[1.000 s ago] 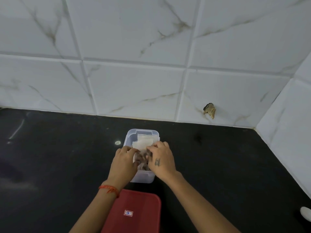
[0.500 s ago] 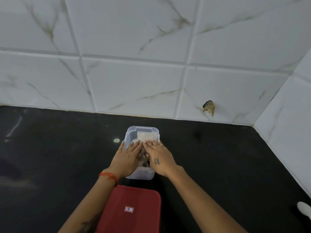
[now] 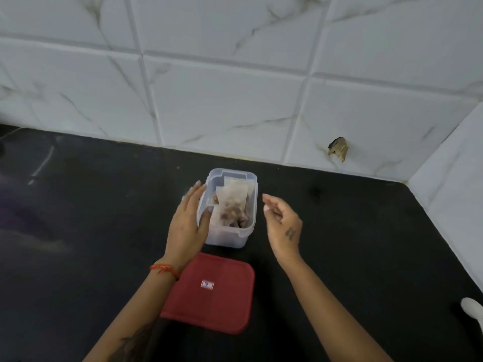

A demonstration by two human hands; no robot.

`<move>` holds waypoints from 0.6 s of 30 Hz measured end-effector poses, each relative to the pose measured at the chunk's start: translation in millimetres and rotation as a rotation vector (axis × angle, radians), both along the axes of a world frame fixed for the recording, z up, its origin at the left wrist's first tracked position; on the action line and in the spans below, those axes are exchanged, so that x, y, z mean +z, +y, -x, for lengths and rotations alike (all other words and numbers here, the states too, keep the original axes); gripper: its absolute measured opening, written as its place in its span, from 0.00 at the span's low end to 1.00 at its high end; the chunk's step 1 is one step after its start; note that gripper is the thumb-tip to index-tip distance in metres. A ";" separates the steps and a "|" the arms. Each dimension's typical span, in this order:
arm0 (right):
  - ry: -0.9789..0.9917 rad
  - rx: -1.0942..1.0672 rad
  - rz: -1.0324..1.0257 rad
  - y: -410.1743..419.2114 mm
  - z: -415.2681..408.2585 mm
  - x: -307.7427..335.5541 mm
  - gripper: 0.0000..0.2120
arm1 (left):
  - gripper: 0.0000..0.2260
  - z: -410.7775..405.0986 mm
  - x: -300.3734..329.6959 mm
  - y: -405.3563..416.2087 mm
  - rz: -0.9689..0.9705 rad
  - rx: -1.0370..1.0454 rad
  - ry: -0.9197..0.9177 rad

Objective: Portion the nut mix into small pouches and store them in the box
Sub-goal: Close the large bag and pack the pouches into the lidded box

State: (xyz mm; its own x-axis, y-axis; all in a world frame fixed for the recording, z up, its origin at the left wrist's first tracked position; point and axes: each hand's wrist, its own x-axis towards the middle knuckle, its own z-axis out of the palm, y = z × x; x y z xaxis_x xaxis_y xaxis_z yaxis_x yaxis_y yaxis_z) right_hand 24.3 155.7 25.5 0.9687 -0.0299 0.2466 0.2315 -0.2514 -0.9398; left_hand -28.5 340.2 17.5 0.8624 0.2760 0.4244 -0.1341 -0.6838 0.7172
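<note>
Head view
Box (image 3: 226, 232): one clear plastic box stood open on the black counter (image 3: 352, 231), near the tiled wall.
Pouches (image 3: 231, 198): at least two small pouches of nut mix stood upright inside the box; the exact count could not be told.
Lid (image 3: 211, 291): one red lid lay flat just in front of the box.
Left hand (image 3: 187, 226): flat, fingers straight, resting against the box's left wall.
Right hand (image 3: 281, 226): just right of the box, apart from it, fingers loosely curled, holding nothing.

A black countertop (image 3: 366, 244) meets white marbled wall tiles (image 3: 222, 105) (one tile chipped (image 3: 338, 148)).
</note>
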 end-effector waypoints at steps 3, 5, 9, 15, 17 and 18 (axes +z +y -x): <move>0.107 -0.090 -0.007 -5.6 22.4 -26.5 0.13 | 0.21 25.0 -15.0 4.8 0.092 0.079 0.067; 0.150 -0.121 0.022 -6.4 38.6 -41.8 0.14 | 0.21 42.4 -29.2 9.3 0.122 0.117 0.162; 0.143 -0.142 0.175 -1.6 70.2 -63.0 0.17 | 0.23 71.0 -49.6 15.5 0.156 0.153 0.333; 0.245 -0.027 0.446 17.7 89.7 -79.9 0.26 | 0.24 92.2 -57.0 7.7 0.192 0.181 0.535; 0.266 0.019 0.554 24.9 92.6 -81.9 0.27 | 0.24 92.3 -59.7 5.3 0.204 0.187 0.541; 0.264 0.036 0.575 29.0 94.5 -81.8 0.27 | 0.24 91.9 -61.6 5.0 0.217 0.189 0.545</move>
State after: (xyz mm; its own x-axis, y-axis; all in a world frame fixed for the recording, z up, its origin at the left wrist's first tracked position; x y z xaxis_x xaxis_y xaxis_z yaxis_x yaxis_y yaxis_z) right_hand -70.2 184.7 -56.3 0.9970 0.0698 -0.0340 0.0278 -0.7293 -0.6837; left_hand -120.4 345.2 -44.1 0.8673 0.4757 -0.1464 0.3999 -0.4909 0.7740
